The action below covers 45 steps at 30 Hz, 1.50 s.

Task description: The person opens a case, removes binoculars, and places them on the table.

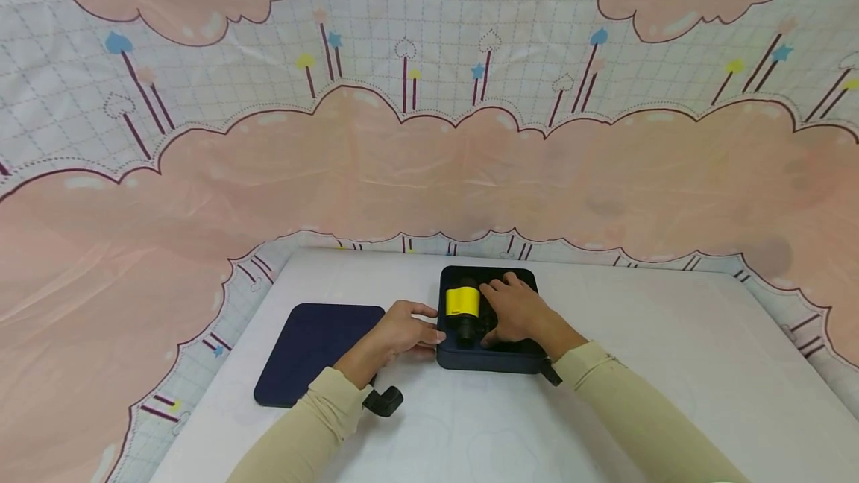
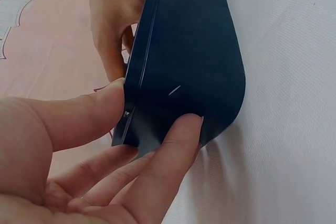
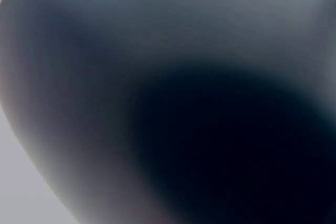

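Note:
A dark navy box (image 1: 490, 362) stands uncovered on the table, with a yellow-and-black device (image 1: 463, 302), binocular-like, inside at its left. My right hand (image 1: 515, 311) reaches into the box from the right, fingers spread forward and fingertips close beside the yellow barrel. Under the palm, that side of the device is hidden, and I cannot tell whether the fingers grip it. My left hand (image 1: 403, 330) is at the box's left side. In the left wrist view the thumb (image 2: 107, 108) touches the rim and the forefinger (image 2: 178, 145) presses the outer wall. The right wrist view is dark and blurred.
A flat navy lid (image 1: 322, 349) lies on the white table (image 1: 637, 334) to the left, partly under my left forearm. Behind the table hangs a patterned pink-and-white cloth (image 1: 436, 177). Black straps (image 1: 384, 401) show at the wrists.

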### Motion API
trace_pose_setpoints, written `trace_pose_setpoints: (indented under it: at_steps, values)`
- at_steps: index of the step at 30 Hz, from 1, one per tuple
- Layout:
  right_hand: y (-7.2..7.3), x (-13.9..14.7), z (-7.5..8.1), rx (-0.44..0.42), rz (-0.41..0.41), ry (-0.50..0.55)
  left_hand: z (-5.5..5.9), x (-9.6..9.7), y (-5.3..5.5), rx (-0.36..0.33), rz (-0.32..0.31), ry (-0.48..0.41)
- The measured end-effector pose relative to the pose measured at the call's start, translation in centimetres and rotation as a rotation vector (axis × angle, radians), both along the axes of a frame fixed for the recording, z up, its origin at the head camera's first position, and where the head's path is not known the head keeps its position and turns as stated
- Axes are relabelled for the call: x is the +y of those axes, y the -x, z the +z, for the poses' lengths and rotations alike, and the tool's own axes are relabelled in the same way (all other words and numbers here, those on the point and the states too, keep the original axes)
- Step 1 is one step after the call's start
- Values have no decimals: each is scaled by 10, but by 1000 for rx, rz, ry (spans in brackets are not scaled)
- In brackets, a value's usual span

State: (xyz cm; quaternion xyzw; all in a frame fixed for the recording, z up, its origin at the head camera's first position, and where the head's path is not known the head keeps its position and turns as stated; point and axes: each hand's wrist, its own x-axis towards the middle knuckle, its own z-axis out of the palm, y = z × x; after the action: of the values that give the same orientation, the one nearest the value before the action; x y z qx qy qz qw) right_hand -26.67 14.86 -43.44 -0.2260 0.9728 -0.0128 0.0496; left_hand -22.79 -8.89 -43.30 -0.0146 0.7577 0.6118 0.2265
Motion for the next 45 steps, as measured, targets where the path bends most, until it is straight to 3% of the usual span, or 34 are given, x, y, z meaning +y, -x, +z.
trace_pose_setpoints:
  at_steps: [12, 29, 45]
  values:
    - [2, 1, 2, -9, 17, 10, -2, 0, 4, -6, -4, 3]
    - [8, 2, 7, -28, 107, -54, -2, 0, 2, -8, 2, 8]
    - [6, 2, 15, -26, 126, -15, -3, 0, 0, -20, 5, 9]
